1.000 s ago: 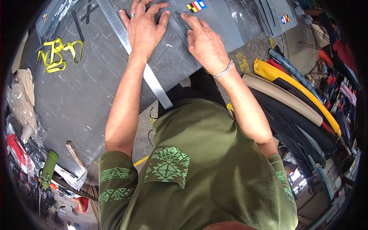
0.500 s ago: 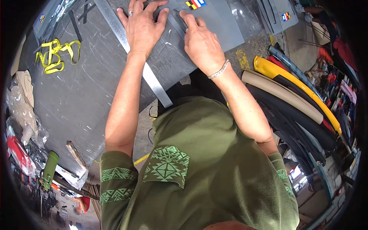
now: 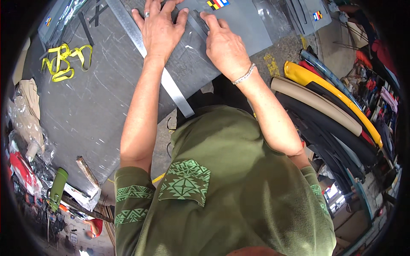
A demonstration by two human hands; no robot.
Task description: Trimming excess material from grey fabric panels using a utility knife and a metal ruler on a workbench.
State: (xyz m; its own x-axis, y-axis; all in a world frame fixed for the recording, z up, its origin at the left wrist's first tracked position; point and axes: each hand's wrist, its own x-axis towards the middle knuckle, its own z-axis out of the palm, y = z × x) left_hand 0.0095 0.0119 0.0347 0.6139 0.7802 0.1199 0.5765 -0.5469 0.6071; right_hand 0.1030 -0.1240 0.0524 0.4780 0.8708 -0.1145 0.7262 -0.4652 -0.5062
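My left hand lies on the dark grey work table with its fingers spread, the tips partly cut off by the top edge. Under that wrist passes a long metal ruler, its near end reaching past the table edge toward my shirt. My right hand is closed, fingertips together at a narrow dark grey strip; whatever they grip is hidden. Just beyond it spreads a grey sheet with a small coloured flag patch.
A tangled yellow strap and thin black strips lie on the table's left. Yellow and beige material rolls stand at right. A green cylinder and plastic-wrapped goods sit at left; a person in red is farther off.
Both hands keep their places on the material with nearly the same finger pose. The whole view has shifted very slightly.
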